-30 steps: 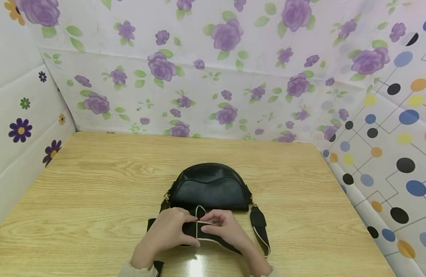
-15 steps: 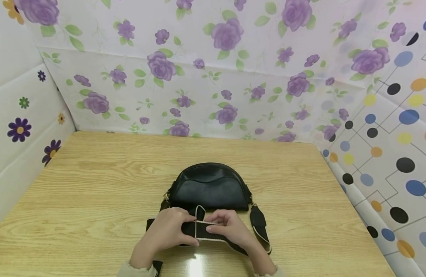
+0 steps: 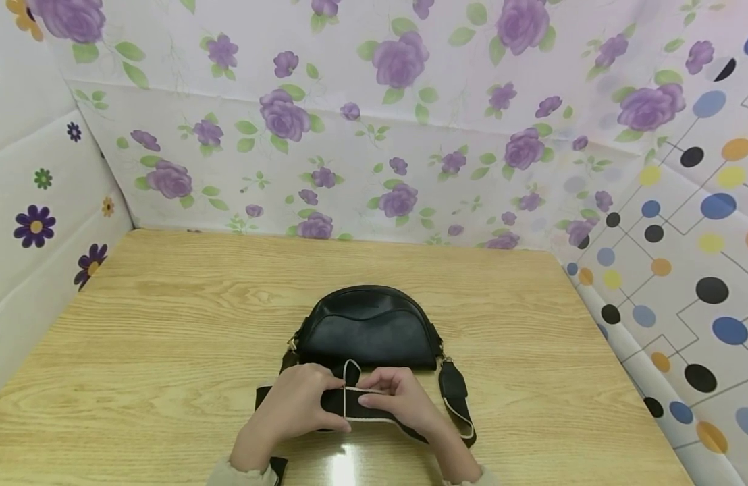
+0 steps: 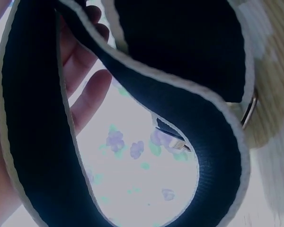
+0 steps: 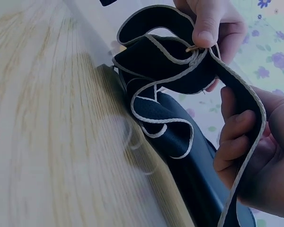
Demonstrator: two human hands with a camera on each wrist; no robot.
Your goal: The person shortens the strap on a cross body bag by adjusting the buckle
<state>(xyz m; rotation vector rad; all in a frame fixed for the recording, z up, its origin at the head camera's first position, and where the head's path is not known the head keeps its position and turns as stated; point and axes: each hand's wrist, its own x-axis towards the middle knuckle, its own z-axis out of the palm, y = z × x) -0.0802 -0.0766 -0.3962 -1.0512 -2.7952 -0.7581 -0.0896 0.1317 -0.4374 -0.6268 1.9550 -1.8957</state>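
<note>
A black half-moon handbag [image 3: 364, 334] lies on the wooden table in the head view, just beyond both hands. Its wide black shoulder strap [image 3: 370, 406] has cream edging and runs between the hands. My left hand [image 3: 302, 399] pinches the strap at a fold, thumb below and fingers above. In the right wrist view, a small gold-coloured metal buckle [image 5: 193, 48] shows by that thumb. My right hand [image 3: 401, 398] holds the strap's other stretch between thumb and fingers. Loops of strap [image 4: 217, 137] fill the left wrist view; part of the buckle is hidden.
The wooden table [image 3: 185, 337] spreads around the bag. A leather strap end [image 3: 452, 381] hangs from a clip on the bag's right side. Another black strap end [image 3: 278, 467] lies by the left sleeve. Flower-print cloth [image 3: 350, 162] stands behind the table.
The strap between the hands has straightened slightly, and its loop at the right has shifted a little. My right hand has moved very slightly; the left hand and bag stay nearly still.
</note>
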